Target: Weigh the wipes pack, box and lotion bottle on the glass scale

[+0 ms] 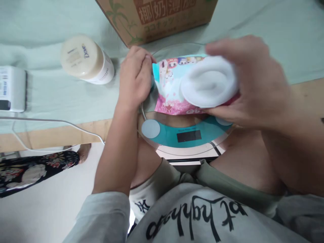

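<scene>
Pale green cloth (63, 98) covered the tabletop, stopping short of its bare wooden edge (50, 135) near the person's lap. Open cloth lay left of the left hand (134, 79), broken only by a lying Dove bottle (86, 60), a white device (11, 88) and a thin cable (55, 122). A printed cardboard box (157, 18) stood just beyond both hands. The left hand was closed around the left edge of a glossy pink-and-blue cartoon packet (169, 91), which rested on a round glass scale (187, 135) overhanging the table edge. The right hand (253, 81), blurred, curled around a soft white rolled pad (209, 82) over the packet's right side.
</scene>
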Demonstrator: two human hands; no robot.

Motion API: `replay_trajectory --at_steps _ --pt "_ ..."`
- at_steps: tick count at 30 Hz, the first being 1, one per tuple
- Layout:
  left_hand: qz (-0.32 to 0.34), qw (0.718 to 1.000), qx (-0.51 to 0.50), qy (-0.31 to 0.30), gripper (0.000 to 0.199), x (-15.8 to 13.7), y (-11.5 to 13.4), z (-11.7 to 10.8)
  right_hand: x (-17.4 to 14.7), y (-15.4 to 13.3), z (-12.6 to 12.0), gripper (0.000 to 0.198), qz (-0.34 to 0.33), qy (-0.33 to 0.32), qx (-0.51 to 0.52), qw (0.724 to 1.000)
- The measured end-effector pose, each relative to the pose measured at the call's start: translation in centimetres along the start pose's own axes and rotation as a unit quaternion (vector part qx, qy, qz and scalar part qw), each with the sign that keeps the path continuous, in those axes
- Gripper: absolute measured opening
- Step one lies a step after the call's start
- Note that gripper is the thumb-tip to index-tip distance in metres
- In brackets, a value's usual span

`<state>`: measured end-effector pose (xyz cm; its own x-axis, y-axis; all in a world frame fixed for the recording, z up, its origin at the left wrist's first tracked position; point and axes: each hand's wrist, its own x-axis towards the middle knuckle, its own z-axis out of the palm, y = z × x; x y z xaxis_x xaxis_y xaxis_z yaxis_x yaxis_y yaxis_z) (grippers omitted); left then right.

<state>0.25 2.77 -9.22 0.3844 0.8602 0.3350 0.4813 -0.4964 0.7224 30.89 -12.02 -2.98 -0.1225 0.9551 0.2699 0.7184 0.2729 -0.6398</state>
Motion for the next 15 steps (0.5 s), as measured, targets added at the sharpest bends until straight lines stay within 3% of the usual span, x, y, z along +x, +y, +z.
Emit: replay_trajectory --at_steps 2,4,7,9,11,15 --pt "-0.010 1.000 -0.008 -0.005 0.021 0.1 0.0 -0.1 0.8 -1.2 0.6 0.083 -0.116 -0.047 -0.052 0.991" --pt "-0.020 1.000 -0.012 -0.005 0.021 0.1 0.3 0.0 1.2 -1.0 0.7 0.078 -0.170 -0.028 -0.039 0.984" --pt "-0.029 1.000 -0.006 0.006 0.023 0.0 0.7 0.3 1.5 0.9 1.3 0.073 -0.057 0.052 0.053 0.996" --pt "-0.037 0.999 0.005 0.013 0.018 -0.1 0.9 0.5 1.6 2.2 2.2 0.090 0.031 0.050 0.095 0.994" --pt "-0.045 0.999 0.013 0.011 0.012 0.0 0.9 0.7 1.8 3.0 3.2 0.101 0.063 0.033 0.118 0.991" --pt "-0.084 0.996 0.012 -0.001 0.016 0.4 1.0 0.9 1.8 2.8 3.7 0.100 0.080 0.039 0.115 0.989"
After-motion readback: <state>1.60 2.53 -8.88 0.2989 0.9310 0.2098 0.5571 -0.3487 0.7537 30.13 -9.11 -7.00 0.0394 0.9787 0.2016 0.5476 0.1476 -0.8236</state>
